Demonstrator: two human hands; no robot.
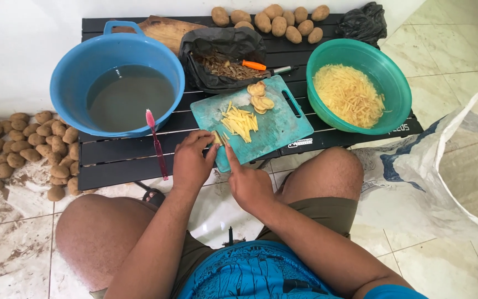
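I sit on the floor in front of one low black tabletop (117, 158) made of slats. On it stand two bowls. The blue bowl (73, 66) on my left holds dark water. The green bowl (394, 77) on my right holds a heap of thin potato sticks. Between them lies one black bag (222, 44) with brown peels inside and one orange-handled peeler (254, 65) on top. One wooden board (167, 30) peeks out behind it.

One teal cutting board (275, 130) lies near me. On it I count one small pile of potato sticks (240, 120) in the middle and about four round potato slices (260, 97) at the far end.

Ten potatoes (278, 22) sit at the back of the tabletop. A big heap of potatoes (17, 149), too many to count, lies on the floor at my left. One white sack (460, 160) is at my right.

One pink toothbrush (156, 141) leans on the blue bowl.

My left hand (192, 163) presses down a little bit of potato (217, 138) at the near edge of the board. My right hand (249, 185) grips a knife, but I can barely see the blade.
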